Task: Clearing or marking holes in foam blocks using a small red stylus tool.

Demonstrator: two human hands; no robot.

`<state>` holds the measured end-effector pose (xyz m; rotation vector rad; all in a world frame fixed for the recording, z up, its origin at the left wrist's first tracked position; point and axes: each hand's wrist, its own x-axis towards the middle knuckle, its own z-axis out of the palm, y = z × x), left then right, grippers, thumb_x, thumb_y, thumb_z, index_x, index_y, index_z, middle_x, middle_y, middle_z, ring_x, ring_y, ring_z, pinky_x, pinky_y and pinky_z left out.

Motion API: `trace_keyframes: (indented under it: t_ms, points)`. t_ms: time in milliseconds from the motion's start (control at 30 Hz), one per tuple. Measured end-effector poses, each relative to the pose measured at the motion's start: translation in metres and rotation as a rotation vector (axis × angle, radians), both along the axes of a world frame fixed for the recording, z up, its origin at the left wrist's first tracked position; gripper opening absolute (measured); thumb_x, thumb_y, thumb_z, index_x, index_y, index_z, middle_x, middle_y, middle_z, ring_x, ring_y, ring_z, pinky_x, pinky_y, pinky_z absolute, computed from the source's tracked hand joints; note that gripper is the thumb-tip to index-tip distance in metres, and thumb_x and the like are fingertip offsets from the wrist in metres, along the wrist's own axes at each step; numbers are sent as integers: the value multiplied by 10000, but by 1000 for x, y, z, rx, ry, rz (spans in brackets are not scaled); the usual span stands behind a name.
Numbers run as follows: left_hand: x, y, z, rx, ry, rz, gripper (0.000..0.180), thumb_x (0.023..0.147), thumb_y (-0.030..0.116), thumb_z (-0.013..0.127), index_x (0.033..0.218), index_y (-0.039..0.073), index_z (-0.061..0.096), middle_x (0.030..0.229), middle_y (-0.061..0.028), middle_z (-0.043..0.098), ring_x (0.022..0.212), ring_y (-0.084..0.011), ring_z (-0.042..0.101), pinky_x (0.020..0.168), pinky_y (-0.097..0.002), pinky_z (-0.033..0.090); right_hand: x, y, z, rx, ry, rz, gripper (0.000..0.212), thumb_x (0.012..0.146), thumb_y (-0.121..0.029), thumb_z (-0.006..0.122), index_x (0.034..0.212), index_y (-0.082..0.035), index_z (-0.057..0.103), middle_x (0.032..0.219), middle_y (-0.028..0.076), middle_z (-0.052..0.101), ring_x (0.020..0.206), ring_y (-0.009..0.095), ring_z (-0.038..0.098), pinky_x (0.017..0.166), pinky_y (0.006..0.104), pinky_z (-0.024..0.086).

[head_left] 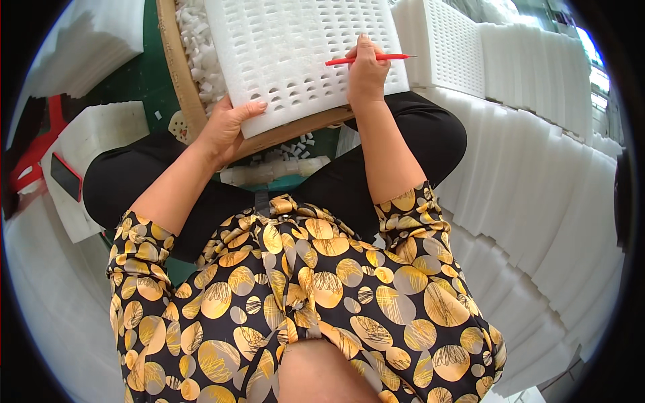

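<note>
A thick white foam sheet (279, 57) with rows of half-round holes lies tilted over a cardboard box (176, 64). My left hand (225, 127) grips its near left corner, thumb on top and fingers underneath. Over the right part of the sheet, my right hand (367, 75) holds a slim red pen-like tool (339, 61) crosswise in its fingers. The tool's thin dark tip points right, away from the holes. Some holes in the middle and left rows look filled, while the near rows show dark openings.
Small white foam pieces (200, 57) fill the box's left side, and more scraps (295, 144) lie on the green floor near my legs. Stacks of white foam sheets (531, 70) stand at the right. At the left, a red-edged phone (66, 176) rests on foam beside a red object (40, 151).
</note>
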<state>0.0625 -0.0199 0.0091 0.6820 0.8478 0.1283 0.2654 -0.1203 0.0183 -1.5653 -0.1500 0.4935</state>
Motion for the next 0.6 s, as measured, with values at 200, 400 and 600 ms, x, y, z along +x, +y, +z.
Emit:
trace_keyframes:
  t_ms: [200, 400, 600]
  points:
    - [3, 7, 2, -153, -15, 20, 456, 799, 37, 650, 1216, -23, 475, 1090, -184, 611, 970, -253, 617, 880, -320, 500, 3, -1, -21, -173, -264, 93, 427, 914, -252, 535, 534, -68, 475, 535, 8, 461, 493, 89, 366, 511, 217, 355]
    - [4, 4, 1, 16, -9, -15, 412, 801, 12, 645, 1173, -69, 487, 1065, -196, 615, 906, -245, 636, 794, -299, 534, -4, 0, -29, -300, -624, 210, 426, 924, -260, 539, 548, -65, 497, 535, 3, 474, 492, 100, 376, 507, 221, 359]
    - [5, 0, 1, 31, -13, 5, 413, 805, 20, 647, 1183, -44, 493, 1053, -196, 619, 893, -246, 640, 797, -300, 541, -14, 3, -23, 12, -272, 251, 382, 927, -265, 536, 599, -68, 521, 504, 29, 486, 443, 170, 375, 496, 243, 398]
